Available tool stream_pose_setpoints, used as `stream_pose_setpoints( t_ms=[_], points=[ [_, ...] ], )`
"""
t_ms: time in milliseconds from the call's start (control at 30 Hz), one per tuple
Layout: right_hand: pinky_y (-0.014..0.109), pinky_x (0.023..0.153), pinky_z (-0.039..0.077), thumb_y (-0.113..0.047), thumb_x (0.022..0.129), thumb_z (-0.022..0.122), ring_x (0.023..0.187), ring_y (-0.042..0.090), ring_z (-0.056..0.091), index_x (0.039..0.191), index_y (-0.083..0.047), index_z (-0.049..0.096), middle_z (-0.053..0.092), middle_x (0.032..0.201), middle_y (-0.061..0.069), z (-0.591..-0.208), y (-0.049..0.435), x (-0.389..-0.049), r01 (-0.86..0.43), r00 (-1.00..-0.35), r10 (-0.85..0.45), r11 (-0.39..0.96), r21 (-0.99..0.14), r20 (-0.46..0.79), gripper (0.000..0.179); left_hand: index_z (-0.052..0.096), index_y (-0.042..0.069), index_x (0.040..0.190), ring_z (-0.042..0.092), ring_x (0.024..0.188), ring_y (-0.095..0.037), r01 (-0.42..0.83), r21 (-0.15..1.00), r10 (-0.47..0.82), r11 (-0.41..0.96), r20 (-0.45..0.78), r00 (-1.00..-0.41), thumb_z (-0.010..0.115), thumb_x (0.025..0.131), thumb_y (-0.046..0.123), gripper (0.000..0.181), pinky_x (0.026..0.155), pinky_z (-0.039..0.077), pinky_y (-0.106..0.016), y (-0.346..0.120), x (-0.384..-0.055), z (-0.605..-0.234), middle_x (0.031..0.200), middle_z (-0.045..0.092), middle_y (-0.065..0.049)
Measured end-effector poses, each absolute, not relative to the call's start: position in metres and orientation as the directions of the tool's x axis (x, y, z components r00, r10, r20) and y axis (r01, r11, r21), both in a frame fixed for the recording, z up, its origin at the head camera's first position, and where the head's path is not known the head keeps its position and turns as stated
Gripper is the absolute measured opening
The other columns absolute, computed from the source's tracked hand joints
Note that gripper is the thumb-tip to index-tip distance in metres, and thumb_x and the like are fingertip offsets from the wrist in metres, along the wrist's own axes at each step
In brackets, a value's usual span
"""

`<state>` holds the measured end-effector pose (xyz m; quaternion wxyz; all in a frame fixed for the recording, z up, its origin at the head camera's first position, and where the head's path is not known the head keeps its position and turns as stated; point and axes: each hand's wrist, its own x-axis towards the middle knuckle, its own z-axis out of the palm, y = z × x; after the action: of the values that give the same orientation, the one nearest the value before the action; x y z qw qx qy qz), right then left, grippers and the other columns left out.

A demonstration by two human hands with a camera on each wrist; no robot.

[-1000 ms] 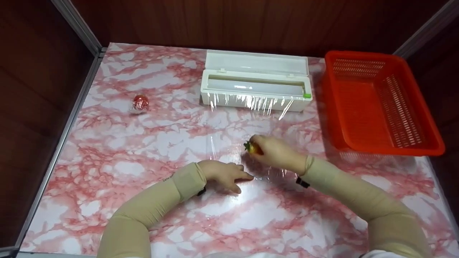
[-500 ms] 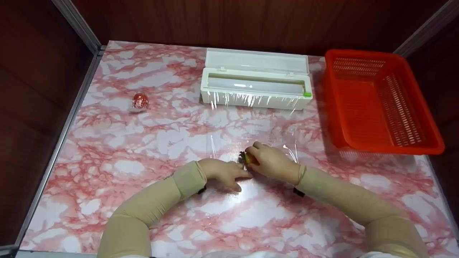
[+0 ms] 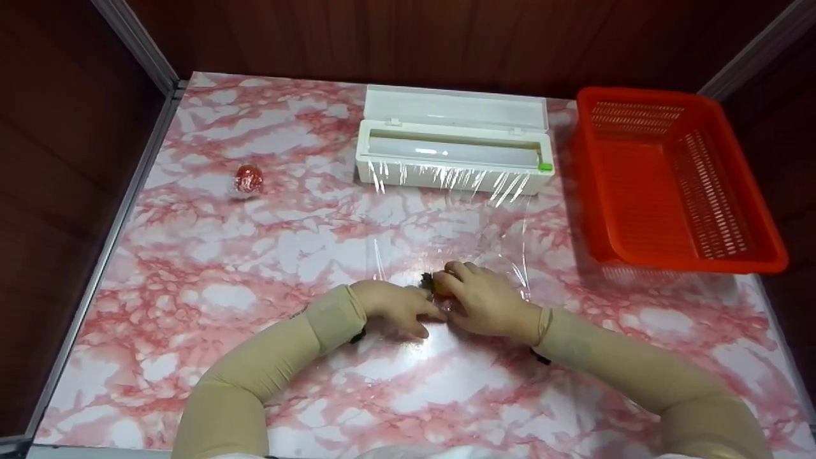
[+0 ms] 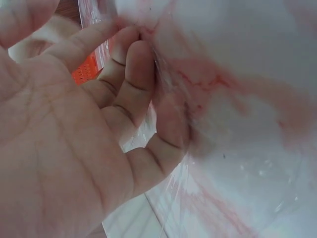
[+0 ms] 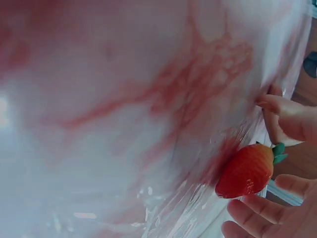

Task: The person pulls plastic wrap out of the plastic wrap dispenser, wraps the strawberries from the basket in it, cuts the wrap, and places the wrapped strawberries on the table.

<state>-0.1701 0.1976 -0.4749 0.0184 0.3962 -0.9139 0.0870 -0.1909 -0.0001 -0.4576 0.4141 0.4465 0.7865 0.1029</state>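
Note:
A red strawberry (image 5: 247,171) with green leaves and a yellowish top lies on a sheet of clear cling film (image 3: 475,239) over the table. My right hand (image 3: 489,301) stays over it, mostly covering it in the head view. In the right wrist view its fingertips are right at the strawberry, while the thumb is spread apart from it. My left hand (image 3: 396,308) is just to the left, its bent fingertips (image 4: 171,119) pressing down on the film, thumb apart. The film runs from a white dispenser box (image 3: 456,177) with its lid up.
A red plastic basket (image 3: 695,260) stands at the right, holes in its sides. At the left lies a small red thing wrapped in film (image 3: 248,180). Dark brown panels (image 3: 408,38) enclose the pink marbled table (image 3: 306,223) at the back and sides.
My right hand has brought the strawberry towards me and slightly left, down beside the left hand, and its thumb has come off it. The left hand has stayed in place.

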Motion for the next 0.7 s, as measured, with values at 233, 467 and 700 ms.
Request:
stream_pose_setpoints(
  t_ms=[233,467,700],
  points=[
    [0.041,0.076,0.053,-0.031,0.081,0.061,0.104,0.028,0.053,0.129,-0.013,0.045,0.05,0.124,0.01,-0.48,0.198,-0.162,-0.772,-0.635,-0.769,0.636,-0.013,0.066,0.054,0.043,0.027,0.139,0.029,0.135,-0.023,0.627,0.525,0.784,0.575,-0.573,-0.24,0.053,0.092,0.031,0.048,0.111,0.028,-0.038,0.0,-0.193,-0.458,0.147,0.033,-0.008],
    [0.036,0.07,0.055,-0.027,0.086,0.059,0.098,0.028,0.055,0.129,-0.007,0.047,0.051,0.12,0.014,-0.487,0.196,-0.16,-0.793,-0.579,-0.806,0.592,0.141,0.126,0.049,0.047,0.02,0.135,0.03,0.135,-0.023,0.614,0.553,0.798,0.563,-0.558,-0.228,0.053,0.092,0.028,0.044,0.113,0.026,-0.037,-0.001,-0.194,-0.458,0.145,0.036,-0.007],
    [0.029,0.064,0.055,-0.008,0.083,0.058,0.095,0.028,0.057,0.128,-0.003,0.05,0.053,0.118,0.017,-0.49,0.196,-0.161,-0.792,-0.523,-0.839,0.544,0.276,0.154,0.047,0.054,0.018,0.13,0.036,0.131,-0.021,0.609,0.553,0.798,0.568,-0.553,-0.241,0.053,0.092,0.029,0.039,0.111,0.029,-0.035,-0.001,-0.195,-0.457,0.139,0.042,-0.007]
  ],
)
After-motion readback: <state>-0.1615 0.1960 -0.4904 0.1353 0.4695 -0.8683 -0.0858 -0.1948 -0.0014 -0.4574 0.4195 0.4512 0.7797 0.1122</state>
